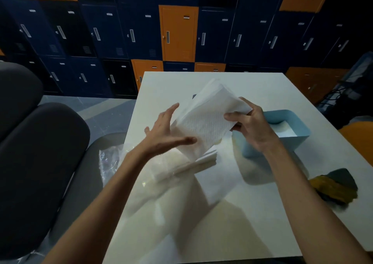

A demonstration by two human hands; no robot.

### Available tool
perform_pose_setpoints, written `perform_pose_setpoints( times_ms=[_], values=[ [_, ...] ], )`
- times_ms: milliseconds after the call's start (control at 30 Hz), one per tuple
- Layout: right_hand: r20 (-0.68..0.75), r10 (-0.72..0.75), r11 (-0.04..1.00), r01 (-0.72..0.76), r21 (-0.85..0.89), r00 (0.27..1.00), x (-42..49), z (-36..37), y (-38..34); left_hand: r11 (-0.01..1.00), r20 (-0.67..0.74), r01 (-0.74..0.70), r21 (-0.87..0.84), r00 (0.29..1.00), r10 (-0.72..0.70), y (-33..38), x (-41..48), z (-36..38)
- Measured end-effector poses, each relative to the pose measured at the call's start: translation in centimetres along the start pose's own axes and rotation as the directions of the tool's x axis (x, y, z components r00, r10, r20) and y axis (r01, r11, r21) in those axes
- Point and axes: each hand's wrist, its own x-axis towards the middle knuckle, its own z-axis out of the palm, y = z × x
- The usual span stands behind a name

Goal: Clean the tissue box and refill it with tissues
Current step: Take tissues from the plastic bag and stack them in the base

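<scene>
Right hand (pixel 249 125) fingers (pixel 232 116) pinch a white tissue stack (pixel 207 118) lifted above the tabletop (pixel 252 213); left hand (pixel 167 131) fingers spread flat against its nine o'clock side. The open blue tissue box (pixel 298 137) sits at three o'clock.

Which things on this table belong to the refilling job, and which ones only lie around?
For the job:
- tissue stack, held by the right hand, left hand open beside it
- blue tissue box
- plastic wrapper with remaining tissues
- yellow-green cloth, likely for cleaning

Lying about:
- grey chair
- lockers
</scene>
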Motion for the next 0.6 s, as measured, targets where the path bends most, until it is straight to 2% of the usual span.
perform_pose_setpoints(
  times_ms=[67, 100, 200, 300, 400, 500, 600],
  values=[
    [0.014, 0.006, 0.996, -0.007, 0.089, 1.000, -0.7, -1.1, -0.1, 0.984, 0.118, -0.019, -0.180, 0.992, 0.041, 1.5, 0.5, -0.5],
    [0.011, 0.011, 0.993, -0.012, 0.115, 1.000, -1.2, -1.8, -0.1, 0.980, 0.172, -0.020, -0.200, 0.984, 0.055, 2.1, 0.6, -0.6],
    [-0.012, 0.021, 0.999, -0.021, -0.026, 1.000, -3.5, -4.2, 0.3, 0.984, 0.268, -0.013, -0.175, 0.962, 0.060, 3.2, 0.6, 0.1],
    [0.016, 0.137, 0.977, -0.133, -0.167, 0.990, -5.9, -7.5, 2.1, 0.979, 0.294, -0.022, -0.203, 0.952, 0.082, 3.7, 0.3, 1.9],
    [-0.078, 0.152, 0.945, -0.168, -0.280, 0.985, -7.6, -10.2, 4.3, 0.975, 0.308, -0.058, -0.217, 0.943, 0.125, 4.2, 0.0, 4.2],
    [-0.115, 0.112, 0.969, -0.135, -0.209, 0.987, -8.9, -11.3, 5.7, 0.966, 0.272, -0.120, -0.229, 0.945, 0.182, 4.3, -0.6, 6.6],
    [-0.200, 0.141, 0.965, -0.180, -0.190, 0.969, -10.2, -12.0, 6.8, 0.941, 0.178, -0.151, -0.302, 0.961, 0.211, 4.0, -1.6, 9.0]
  ],
)
